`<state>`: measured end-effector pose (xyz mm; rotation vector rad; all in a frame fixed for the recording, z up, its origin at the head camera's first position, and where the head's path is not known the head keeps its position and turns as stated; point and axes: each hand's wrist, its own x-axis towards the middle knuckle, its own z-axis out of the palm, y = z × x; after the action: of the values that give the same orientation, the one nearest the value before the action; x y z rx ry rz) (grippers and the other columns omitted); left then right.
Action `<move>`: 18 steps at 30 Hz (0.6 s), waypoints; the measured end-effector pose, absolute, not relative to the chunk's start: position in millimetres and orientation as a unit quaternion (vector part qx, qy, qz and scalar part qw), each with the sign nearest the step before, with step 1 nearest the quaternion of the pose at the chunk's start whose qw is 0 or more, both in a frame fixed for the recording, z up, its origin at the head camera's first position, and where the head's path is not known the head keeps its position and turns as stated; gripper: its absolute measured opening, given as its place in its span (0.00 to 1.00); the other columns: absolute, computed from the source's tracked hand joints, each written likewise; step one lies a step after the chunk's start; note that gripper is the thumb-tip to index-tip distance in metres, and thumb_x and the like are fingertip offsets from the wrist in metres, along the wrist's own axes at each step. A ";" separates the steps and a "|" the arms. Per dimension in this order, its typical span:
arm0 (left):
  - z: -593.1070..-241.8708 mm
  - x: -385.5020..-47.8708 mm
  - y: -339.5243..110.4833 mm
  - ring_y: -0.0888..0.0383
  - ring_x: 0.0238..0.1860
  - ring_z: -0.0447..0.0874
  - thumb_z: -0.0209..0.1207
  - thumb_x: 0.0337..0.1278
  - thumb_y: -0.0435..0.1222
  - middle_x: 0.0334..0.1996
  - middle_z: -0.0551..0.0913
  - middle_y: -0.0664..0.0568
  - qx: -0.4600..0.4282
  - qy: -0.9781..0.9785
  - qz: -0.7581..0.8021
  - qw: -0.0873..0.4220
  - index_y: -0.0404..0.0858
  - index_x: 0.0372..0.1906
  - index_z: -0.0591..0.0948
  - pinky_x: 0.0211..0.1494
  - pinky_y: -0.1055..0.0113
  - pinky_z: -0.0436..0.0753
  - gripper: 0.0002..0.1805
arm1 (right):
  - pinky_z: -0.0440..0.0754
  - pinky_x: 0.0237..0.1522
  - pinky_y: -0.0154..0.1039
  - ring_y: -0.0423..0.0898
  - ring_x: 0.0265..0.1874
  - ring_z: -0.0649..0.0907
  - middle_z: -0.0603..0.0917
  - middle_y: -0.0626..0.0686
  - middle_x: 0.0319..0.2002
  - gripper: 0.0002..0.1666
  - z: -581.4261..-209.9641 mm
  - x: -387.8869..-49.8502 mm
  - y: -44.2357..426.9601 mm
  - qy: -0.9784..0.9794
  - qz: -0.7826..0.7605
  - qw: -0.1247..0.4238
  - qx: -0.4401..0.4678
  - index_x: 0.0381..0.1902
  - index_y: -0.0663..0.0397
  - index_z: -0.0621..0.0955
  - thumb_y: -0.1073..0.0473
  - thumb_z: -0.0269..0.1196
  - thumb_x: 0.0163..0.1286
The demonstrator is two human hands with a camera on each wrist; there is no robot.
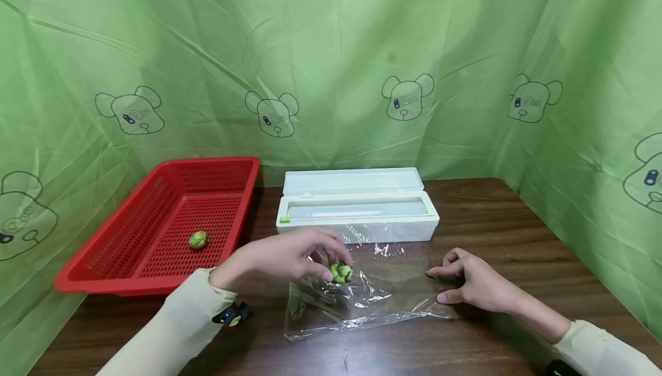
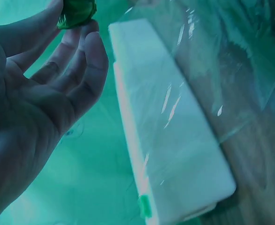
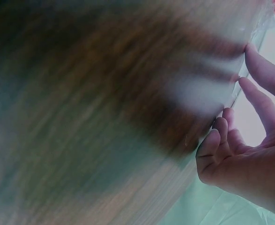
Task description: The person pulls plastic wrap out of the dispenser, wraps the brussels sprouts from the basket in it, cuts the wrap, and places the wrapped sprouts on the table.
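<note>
My left hand (image 1: 305,255) pinches a small green vegetable (image 1: 341,272) between thumb and fingers, above a sheet of clear plastic wrap (image 1: 383,301). In the left wrist view only the lower part of that vegetable (image 2: 78,13) shows, at the top edge. The creased wrap spreads over the table from the front of a white wrap dispenser box (image 1: 357,231). Its near edge is bunched and shiny. At the wrap's right edge my right hand (image 1: 478,281) touches down with its fingertips, thumb and index finger apart. In the right wrist view those fingertips (image 3: 242,80) meet the surface.
A red perforated basket (image 1: 124,281) stands at the left, with one small Brussels sprout (image 1: 198,240) inside. The dispenser's lid (image 1: 354,180) is raised at the back. A green slider (image 1: 285,219) sits at its left end. Green curtains (image 1: 331,48) surround the wooden table (image 1: 517,232).
</note>
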<state>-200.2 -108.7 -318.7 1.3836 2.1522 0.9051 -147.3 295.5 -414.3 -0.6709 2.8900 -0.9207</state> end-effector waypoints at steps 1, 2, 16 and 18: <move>-322.6 -199.3 -104.5 0.65 0.51 0.82 0.69 0.63 0.29 0.52 0.81 0.64 0.498 0.778 0.319 0.211 0.44 0.62 0.85 0.58 0.63 0.83 0.22 | 0.73 0.41 0.37 0.42 0.40 0.73 0.73 0.46 0.43 0.30 -414.2 -147.2 295.5 0.930 -0.296 0.018 -0.217 0.53 0.52 0.91 0.48 0.83 0.53; -326.2 -198.1 -100.3 0.66 0.50 0.82 0.69 0.63 0.29 0.51 0.81 0.64 0.499 0.780 0.312 0.211 0.42 0.61 0.85 0.57 0.64 0.83 0.22 | 0.73 0.41 0.37 0.42 0.40 0.73 0.73 0.46 0.43 0.30 -414.3 -147.2 295.5 0.930 -0.296 0.019 -0.216 0.53 0.52 0.91 0.48 0.83 0.53; -368.0 -187.3 -62.1 0.69 0.44 0.79 0.70 0.64 0.32 0.47 0.81 0.63 0.510 0.804 0.244 0.188 0.39 0.59 0.86 0.51 0.74 0.80 0.19 | 0.74 0.43 0.37 0.43 0.42 0.74 0.73 0.46 0.44 0.30 -412.2 -146.1 294.0 0.931 -0.299 0.027 -0.205 0.53 0.52 0.91 0.48 0.84 0.53; -370.7 -186.8 -59.8 0.68 0.44 0.79 0.70 0.64 0.32 0.47 0.81 0.63 0.512 0.805 0.238 0.181 0.39 0.59 0.86 0.51 0.74 0.79 0.19 | 0.74 0.43 0.37 0.43 0.42 0.74 0.73 0.46 0.44 0.30 -412.1 -146.0 294.2 0.932 -0.299 0.027 -0.205 0.53 0.52 0.91 0.48 0.84 0.53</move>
<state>-186.8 -59.8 -370.7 1.4467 2.2749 0.6723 -146.0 294.2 -412.1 -0.6320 2.8786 -0.9228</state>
